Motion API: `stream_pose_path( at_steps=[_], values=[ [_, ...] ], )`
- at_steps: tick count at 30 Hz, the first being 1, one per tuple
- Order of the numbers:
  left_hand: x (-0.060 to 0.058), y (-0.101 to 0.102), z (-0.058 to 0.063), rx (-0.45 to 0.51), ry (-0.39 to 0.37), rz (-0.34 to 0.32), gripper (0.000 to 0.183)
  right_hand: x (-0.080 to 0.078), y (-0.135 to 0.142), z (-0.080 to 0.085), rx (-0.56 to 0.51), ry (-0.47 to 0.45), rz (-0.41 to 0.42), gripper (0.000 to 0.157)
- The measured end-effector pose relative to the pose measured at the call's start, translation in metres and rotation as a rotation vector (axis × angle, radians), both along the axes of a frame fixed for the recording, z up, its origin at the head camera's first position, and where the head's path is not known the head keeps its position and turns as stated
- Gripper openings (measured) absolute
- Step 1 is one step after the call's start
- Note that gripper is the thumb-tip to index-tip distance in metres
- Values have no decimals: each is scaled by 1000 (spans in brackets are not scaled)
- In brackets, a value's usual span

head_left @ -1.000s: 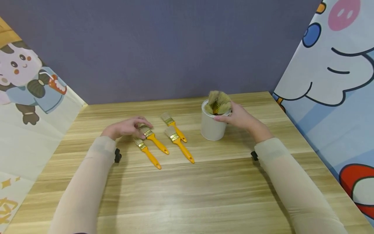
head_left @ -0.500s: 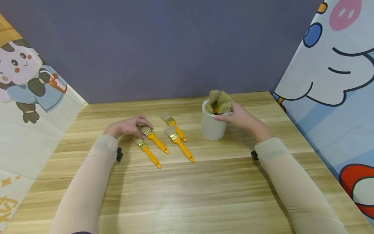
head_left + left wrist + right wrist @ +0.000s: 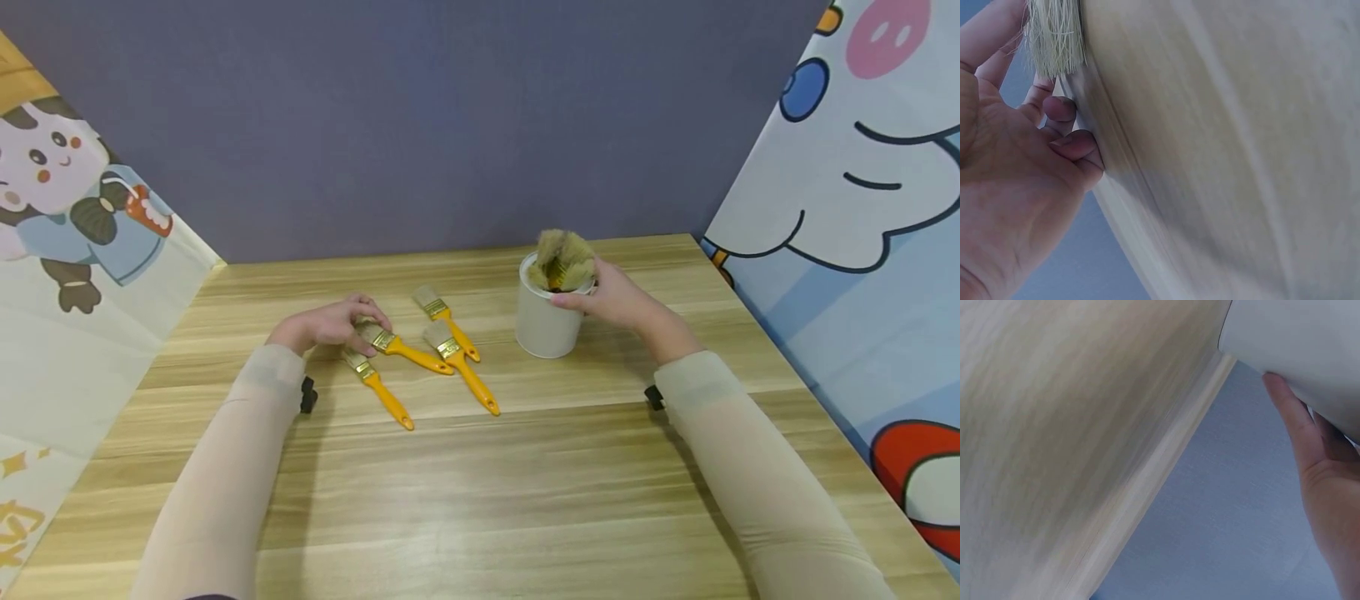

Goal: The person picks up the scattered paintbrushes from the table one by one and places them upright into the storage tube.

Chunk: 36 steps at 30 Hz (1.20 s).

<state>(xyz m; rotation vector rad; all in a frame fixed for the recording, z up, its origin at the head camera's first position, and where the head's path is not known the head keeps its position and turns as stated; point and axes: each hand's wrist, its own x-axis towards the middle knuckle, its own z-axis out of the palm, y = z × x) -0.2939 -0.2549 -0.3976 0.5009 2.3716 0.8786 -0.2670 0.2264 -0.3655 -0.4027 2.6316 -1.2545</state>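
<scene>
The left hand (image 3: 327,326) partly hides the bristle end of the pinched brush (image 3: 411,352) from me. I can't see the lower ends of the bunched brushes (image 3: 561,250) inside the can (image 3: 546,327), nor some fingers of the right hand (image 3: 617,297) behind it. My right wrist view crops the can and blurs the table (image 3: 1072,444); marks on the metal ferrules (image 3: 447,348) are too small to make out.

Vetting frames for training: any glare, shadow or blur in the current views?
Head: soft glare on the wood-grain tabletop, shadow beside the left sleeve; left wrist: paintbrush bristles fairly crisp, tabletop grain soft, shadow across it; right wrist: tabletop grain blurred, dark shadow band.
</scene>
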Motion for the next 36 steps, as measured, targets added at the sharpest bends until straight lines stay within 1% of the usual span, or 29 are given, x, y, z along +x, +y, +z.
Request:
stream_pose_path(
  at_steps=[7,12,17,24,30,36],
  values=[
    [-1,0,-3,3,14,-5,41,2,0,1,12,9,-3,91],
    [0,0,-1,2,18,-16,41,2,0,2,10,14,4,90],
    [1,0,0,3,11,-13,41,1,0,0,-2,29,14,89],
    [0,0,-1,5,5,-10,39,0,2,-1,-9,30,17,93],
    [0,-1,-2,-2,11,-9,40,-1,2,-2,-15,39,17,91],
    [1,-3,-2,-8,6,7,40,-2,3,-3,-5,40,21,95]
  ],
)
